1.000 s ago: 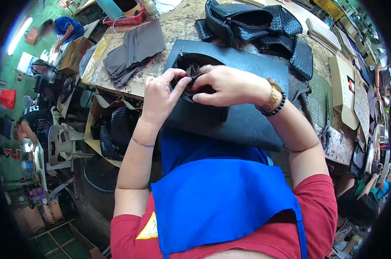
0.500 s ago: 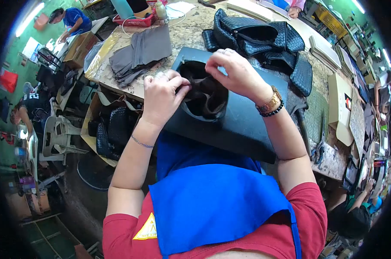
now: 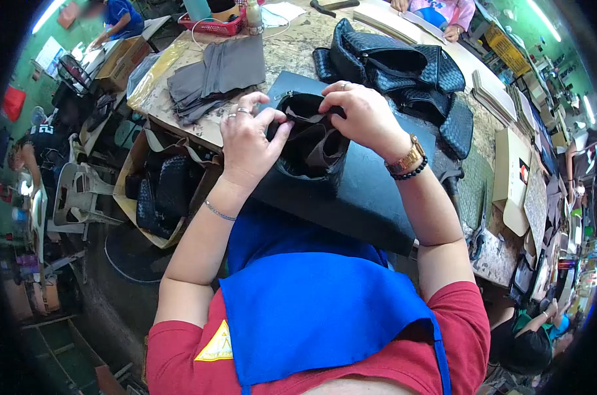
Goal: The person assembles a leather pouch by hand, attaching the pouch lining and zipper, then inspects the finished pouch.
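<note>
A black bag (image 3: 309,176) stands with its mouth facing up, and grey-brown lining (image 3: 326,153) shows loosely folded inside. My left hand (image 3: 253,138) pinches the left side of the rim between thumb and fingers. On the far right side of the mouth, my right hand (image 3: 364,118) has its thumb and fingers closed on the edge. Both hands are above the black board (image 3: 384,197) under the bag. What exactly lies between the fingertips is partly hidden.
Black woven bags (image 3: 404,72) lie beyond my right hand. Grey fabric pieces (image 3: 219,72) are stacked at the left. A red basket (image 3: 222,26), a hammer (image 3: 334,6) and scissors (image 3: 479,230) are on the table. A carton of black bags (image 3: 163,191) stands left. Other people work nearby.
My right hand has lowered onto the bag's rim, its fingers closing there. The bag's mouth and lining look more spread. My left hand stays at the left edge.
</note>
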The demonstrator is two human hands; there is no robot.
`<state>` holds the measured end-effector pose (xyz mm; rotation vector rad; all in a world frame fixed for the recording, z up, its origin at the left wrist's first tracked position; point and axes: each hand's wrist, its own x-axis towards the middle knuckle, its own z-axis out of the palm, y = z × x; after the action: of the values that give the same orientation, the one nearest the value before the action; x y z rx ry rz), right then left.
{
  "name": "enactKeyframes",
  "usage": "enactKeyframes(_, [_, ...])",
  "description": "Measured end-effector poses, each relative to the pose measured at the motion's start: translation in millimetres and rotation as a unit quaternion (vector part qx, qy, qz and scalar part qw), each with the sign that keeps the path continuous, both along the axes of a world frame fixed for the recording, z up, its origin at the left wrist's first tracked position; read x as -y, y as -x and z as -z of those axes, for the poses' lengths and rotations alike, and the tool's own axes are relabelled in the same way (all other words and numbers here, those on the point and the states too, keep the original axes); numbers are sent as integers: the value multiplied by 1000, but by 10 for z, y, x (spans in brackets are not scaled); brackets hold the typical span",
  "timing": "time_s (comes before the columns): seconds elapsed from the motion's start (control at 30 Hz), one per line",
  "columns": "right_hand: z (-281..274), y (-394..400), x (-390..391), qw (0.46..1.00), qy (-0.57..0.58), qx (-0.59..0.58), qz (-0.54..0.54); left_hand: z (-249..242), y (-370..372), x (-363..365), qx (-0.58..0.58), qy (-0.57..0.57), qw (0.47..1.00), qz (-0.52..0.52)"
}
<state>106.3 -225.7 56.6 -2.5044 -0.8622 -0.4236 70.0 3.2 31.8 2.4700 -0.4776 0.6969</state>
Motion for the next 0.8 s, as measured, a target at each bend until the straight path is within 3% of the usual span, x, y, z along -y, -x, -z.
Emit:
enactKeyframes(0.13, [101, -52, 19, 994, -82, -15, -69, 176, -222, -9, -136, 171, 970, 109])
enactKeyframes(0.27, [116, -85, 17, 992, -88, -22, -93, 120, -363, 16, -162, 176, 961, 137])
enactKeyframes(0.37, [96, -81, 98, 984, -101, -135, -65, -97, -434, -90, -350, 136, 923, 87])
enactKeyframes(0.53, [95, -57, 87, 979, -110, -160, -62, 50, -519, -195, -209, 120, 945, 220])
enactKeyframes(0.63, [161, -147, 75, 981, -143, -109, -77, 89, -608, -138, -206, 123, 939, 246])
enactKeyframes(0.7, [147, -211, 95, 984, -136, -96, -70, 113, -639, -84, -270, 203, 906, 256])
enactKeyframes(0.8, [114, -244, 123, 960, -148, -234, 24, 195, -689, -61, -297, 239, 888, 259])
